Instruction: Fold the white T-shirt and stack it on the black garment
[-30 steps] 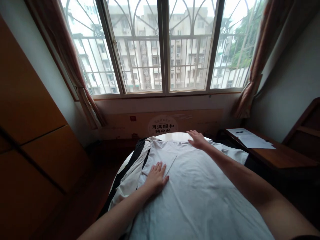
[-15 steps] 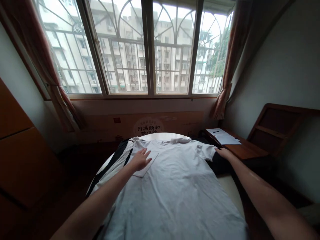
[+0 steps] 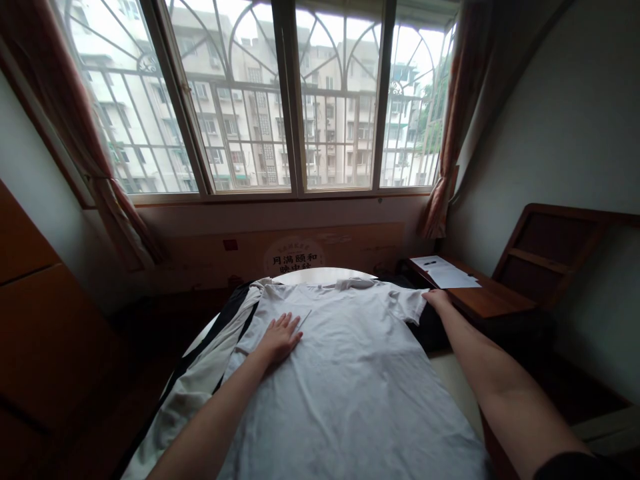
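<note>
White T-shirt (image 3: 345, 373) is lying over the bench (image 3: 323, 274), seemingly light and limp, left hand (image 3: 277, 340) resting on it, fingers (image 3: 283, 322) loosely spread, gripping nothing, right hand (image 3: 438, 299) pinching a sleeve (image 3: 407, 307), likely a good hold.

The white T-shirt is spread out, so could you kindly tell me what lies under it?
From under the white T-shirt, black fabric shows below the sleeve at the right hand, and a white tabletop beyond the far edge. What the shirt's middle covers cannot be seen.
</note>
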`<state>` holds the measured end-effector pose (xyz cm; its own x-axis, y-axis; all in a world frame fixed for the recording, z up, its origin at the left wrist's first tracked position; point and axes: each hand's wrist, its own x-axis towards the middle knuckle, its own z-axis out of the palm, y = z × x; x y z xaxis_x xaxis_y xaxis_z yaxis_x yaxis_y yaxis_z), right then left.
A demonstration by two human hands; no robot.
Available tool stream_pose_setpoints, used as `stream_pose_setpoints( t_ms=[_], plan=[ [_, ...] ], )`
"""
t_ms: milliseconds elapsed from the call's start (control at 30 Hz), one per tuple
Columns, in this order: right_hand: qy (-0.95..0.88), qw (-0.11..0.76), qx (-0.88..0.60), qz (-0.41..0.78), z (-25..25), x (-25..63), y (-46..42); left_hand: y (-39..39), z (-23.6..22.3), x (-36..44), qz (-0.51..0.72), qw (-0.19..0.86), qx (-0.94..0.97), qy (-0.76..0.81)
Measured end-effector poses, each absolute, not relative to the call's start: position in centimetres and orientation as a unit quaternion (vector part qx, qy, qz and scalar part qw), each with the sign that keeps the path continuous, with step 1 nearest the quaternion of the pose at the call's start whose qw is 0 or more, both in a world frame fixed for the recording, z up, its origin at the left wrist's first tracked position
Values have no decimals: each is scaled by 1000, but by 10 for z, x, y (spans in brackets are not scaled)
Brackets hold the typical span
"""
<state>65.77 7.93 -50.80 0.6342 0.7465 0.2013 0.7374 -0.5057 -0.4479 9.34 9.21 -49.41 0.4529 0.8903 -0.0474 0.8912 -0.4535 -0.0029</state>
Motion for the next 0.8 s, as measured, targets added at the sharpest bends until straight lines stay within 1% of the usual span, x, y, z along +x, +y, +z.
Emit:
stream_pose_setpoints(
  t_ms=[100, 233, 367, 567, 800],
  plan=[
    [-385, 306, -869, 53, -500, 664, 85, 92, -496, 94, -18, 11, 852, 524],
    [-342, 389, -855, 41, -485, 669, 95, 92, -496, 93, -11, 13, 852, 524],
    [-321, 438, -838, 57, -477, 670, 102, 91, -494, 93, -7, 17, 852, 523],
    [-305, 458, -829, 96, -473, 674, 107, 90, -495, 93, -2, 15, 852, 523],
    [-274, 425, -845, 174, -473, 668, 105, 90, -498, 91, 11, 14, 852, 523]
  ],
)
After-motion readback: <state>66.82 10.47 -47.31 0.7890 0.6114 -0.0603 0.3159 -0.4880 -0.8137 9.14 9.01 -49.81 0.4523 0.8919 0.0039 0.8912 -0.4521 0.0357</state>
